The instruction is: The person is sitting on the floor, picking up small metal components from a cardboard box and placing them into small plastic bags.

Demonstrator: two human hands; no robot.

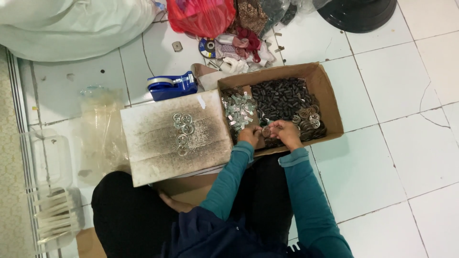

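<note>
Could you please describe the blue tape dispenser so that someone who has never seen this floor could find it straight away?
Start at the open cardboard box of small parts on the white tiled floor. Just past its far left corner, beyond the speckled grey board carrying a few metal rings, lies the tape dispenser. It is the only solid blue thing there, unlike the red plastic bag and cloth scraps behind it.

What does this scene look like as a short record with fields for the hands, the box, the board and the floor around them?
left hand: over the box, fingers on a small round metal piece
right hand: over the box, touching the same piece
cardboard box: open, holds black cylinders, shiny metal clips and round metal discs
board: speckled, beside the box, with a few metal rings on it
floor: white tiles; blue tape dispenser and red bag behind
</note>
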